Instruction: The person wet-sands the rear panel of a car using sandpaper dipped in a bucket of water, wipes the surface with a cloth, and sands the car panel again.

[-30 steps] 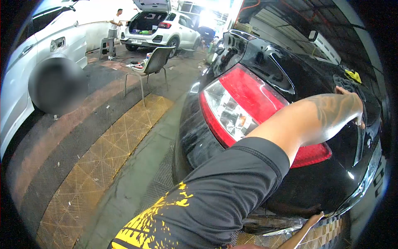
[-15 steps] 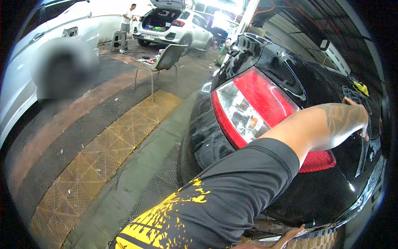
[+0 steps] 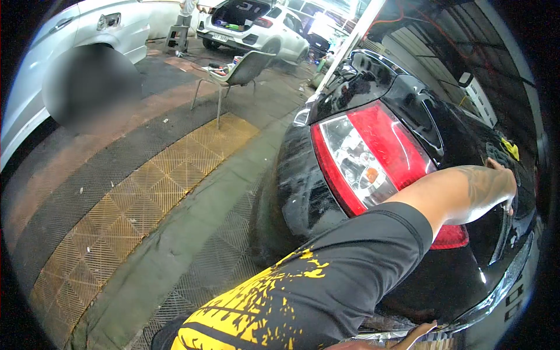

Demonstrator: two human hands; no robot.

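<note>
My left arm reaches across the rear of a black car (image 3: 431,286), past its red and clear tail light (image 3: 379,157). At the far end, my left hand (image 3: 503,178) bends over the boot lid. Its fingers curl down towards the panel, and the palm and whatever lies in it are hidden. A yellow cloth (image 3: 510,149) lies on the car just beyond it. Low in the picture, beside the bumper, part of my right hand (image 3: 417,337) shows. One digit is stretched out, while the other fingers are cut off or hidden.
A chair (image 3: 248,69) with tools and bottles on its seat stands behind the car. A silver car (image 3: 111,46) is at left, and a white car (image 3: 256,26) with its tailgate raised is farther back. Beside it are a stool (image 3: 177,39) and a person (image 3: 188,10). Floor tiles (image 3: 146,192) run alongside.
My view has shifted, so the chair and distant cars sit higher and the black car farther right. My left hand stays over the boot lid; my right hand stays low by the bumper.
</note>
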